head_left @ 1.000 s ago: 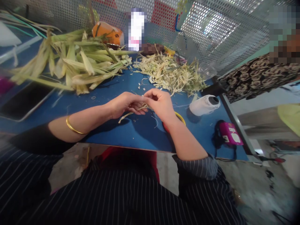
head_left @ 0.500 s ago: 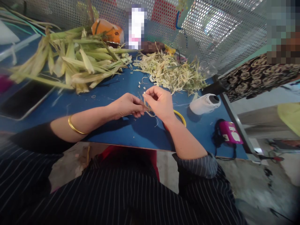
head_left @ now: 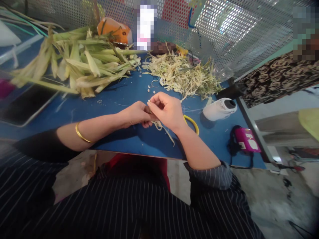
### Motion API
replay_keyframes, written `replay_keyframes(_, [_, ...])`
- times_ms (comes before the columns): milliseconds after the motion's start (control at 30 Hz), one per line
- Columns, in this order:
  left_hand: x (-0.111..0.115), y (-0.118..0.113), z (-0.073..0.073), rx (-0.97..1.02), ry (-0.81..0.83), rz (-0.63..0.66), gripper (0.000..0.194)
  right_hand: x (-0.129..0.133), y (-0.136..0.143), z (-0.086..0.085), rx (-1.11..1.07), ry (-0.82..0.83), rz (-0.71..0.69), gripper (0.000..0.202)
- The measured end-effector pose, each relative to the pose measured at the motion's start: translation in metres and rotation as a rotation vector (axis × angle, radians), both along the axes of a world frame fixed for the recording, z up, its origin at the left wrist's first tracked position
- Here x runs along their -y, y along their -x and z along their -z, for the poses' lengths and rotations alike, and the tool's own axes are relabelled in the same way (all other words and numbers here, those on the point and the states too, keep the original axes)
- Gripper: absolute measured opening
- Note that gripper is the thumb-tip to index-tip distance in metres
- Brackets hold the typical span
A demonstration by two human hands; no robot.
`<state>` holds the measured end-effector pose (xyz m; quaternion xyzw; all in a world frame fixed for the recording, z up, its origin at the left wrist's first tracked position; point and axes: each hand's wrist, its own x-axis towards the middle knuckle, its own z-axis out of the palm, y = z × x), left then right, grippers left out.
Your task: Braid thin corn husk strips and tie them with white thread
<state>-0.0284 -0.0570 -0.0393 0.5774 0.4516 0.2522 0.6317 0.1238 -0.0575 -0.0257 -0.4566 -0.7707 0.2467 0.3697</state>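
Husk strip (head_left: 159, 125), pale and curling, dangles at centre frame, its tail now trailing toward the lower right, suggesting it was just turned over. Upper left, broad ribbed corn husks (head_left: 92, 64) are heaped. The left hand (head_left: 137, 114) pinches the strip; the right hand's (head_left: 169, 111) fingertips press together, contents unclear. Farther right: stringy shreds (head_left: 184, 73), smooth white thread cone (head_left: 215, 110).

Behind the blue table (head_left: 119, 94) in front of me rises a mesh screen (head_left: 249, 43), brightly lit through its holes; the floor (head_left: 279, 199) is mottled grey.
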Motion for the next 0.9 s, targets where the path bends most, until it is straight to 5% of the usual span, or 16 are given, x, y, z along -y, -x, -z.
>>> replay_keyframes(233, [0.005,-0.002,0.0,-0.032,0.001,0.134,0.017,-0.013,0.0,0.009,-0.411,0.15,0.127,0.019])
replay_keyframes(533, [0.004,0.001,-0.004,0.031,0.045,0.176,0.022,-0.027,-0.004,0.02,-0.466,0.075,0.237,0.02])
replay_keyframes(733, [-0.007,0.011,-0.01,0.225,0.104,-0.223,0.019,-0.033,-0.027,0.009,-0.242,-0.194,0.285,0.035])
replay_keyframes(900, [-0.015,0.017,-0.01,0.304,0.13,-0.333,0.023,-0.022,-0.026,-0.002,0.016,0.118,0.003,0.035])
